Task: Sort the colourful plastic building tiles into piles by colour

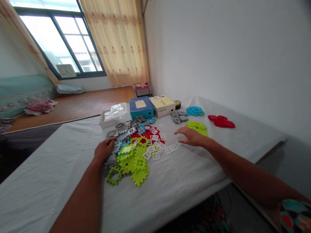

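Note:
My left hand (105,149) rests at the left edge of a mixed pile, beside the grey toothed plastic tiles (116,148). Its fingers are curled; whatever may be in them is hidden. Over the right side of the cloth, my right hand (191,136) is open, thumb and fingers apart, with nothing visible between them. It hovers near a small white window-frame piece (179,142) and in front of a lime-green tile stack (197,127). Lime-green tiles (139,152) lie at the pile's front, red tiles (160,135) behind. Several white window-frame pieces (155,156) are scattered between my hands.
Grey tiles (179,117), blue tiles (195,111) and red tiles (221,121) form separate groups at the right. A clear plastic container (120,111), a blue box (141,107) and a yellow-white box (162,105) stand behind the pile. The wall (230,64) borders the table's far side.

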`<action>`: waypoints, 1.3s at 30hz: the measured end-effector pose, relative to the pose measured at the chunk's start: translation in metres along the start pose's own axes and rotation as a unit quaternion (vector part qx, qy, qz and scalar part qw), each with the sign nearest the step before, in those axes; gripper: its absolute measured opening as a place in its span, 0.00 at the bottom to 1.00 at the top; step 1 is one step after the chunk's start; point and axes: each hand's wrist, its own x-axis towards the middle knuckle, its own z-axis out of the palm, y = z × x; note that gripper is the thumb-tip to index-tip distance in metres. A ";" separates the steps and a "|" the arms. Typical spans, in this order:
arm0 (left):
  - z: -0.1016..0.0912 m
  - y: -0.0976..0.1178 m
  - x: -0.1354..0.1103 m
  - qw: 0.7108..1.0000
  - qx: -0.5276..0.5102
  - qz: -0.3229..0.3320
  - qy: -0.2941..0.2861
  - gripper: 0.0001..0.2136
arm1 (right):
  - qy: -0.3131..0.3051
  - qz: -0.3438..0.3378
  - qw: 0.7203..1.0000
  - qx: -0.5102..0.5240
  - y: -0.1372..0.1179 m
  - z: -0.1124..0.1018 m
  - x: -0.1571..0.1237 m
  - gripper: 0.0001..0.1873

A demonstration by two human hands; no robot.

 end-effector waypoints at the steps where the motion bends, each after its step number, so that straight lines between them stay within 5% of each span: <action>1: 0.000 -0.001 0.000 1.000 0.000 -0.001 0.001 0.17 | -0.027 -0.019 0.999 0.020 -0.011 0.001 0.005 0.21; 7: 0.002 -0.002 0.000 1.000 -0.001 -0.001 0.005 0.17 | -0.123 -0.043 0.991 0.018 -0.033 0.000 0.043 0.20; 13: 0.003 -0.003 -0.001 1.000 -0.008 0.000 0.010 0.18 | -0.021 -0.033 0.999 -0.001 -0.008 0.021 0.076 0.16; 19: 0.004 -0.004 0.001 1.000 -0.004 0.005 0.004 0.17 | 0.040 -0.074 0.996 0.028 -0.012 0.053 0.073 0.19; 26: 0.004 -0.006 0.002 1.000 -0.006 0.000 0.003 0.17 | 0.062 0.016 0.997 -0.031 0.025 0.020 0.054 0.10; 33: 0.003 -0.001 -0.001 1.000 -0.013 -0.004 0.003 0.18 | -0.071 0.109 0.988 -0.078 0.059 0.001 0.035 0.09; 39: 0.004 0.000 -0.003 1.000 -0.016 0.004 0.009 0.18 | -0.096 0.139 0.979 -0.112 0.062 -0.007 0.027 0.09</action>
